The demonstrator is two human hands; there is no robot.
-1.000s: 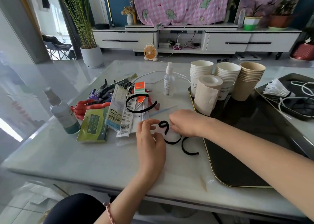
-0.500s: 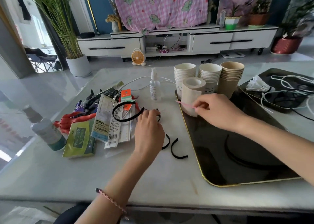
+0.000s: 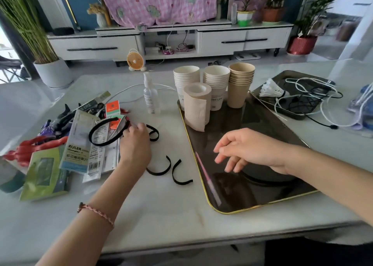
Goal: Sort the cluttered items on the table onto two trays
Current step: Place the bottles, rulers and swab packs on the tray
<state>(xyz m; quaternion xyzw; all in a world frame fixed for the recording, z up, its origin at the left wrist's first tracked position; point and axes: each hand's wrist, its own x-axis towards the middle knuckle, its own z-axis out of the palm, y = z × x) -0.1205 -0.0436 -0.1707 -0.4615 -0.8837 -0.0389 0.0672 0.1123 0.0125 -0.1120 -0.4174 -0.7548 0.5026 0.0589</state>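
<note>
On the table (image 3: 161, 215), two curved black strips (image 3: 158, 173) lie between the nearer left hand (image 3: 135, 144), fingers curled round a black loop (image 3: 157, 135) just beyond, and the tray's (image 3: 252, 193) left edge, while the right hand (image 3: 250, 150) hovers slack and empty over the tray.

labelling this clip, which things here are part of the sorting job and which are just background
Job: black tray, far tray, paper cups, paper roll, spray bottle, ruler pack, headband, black strips.
Lying about: floor fan, potted plant, pink cloth, white cabinet.
</note>
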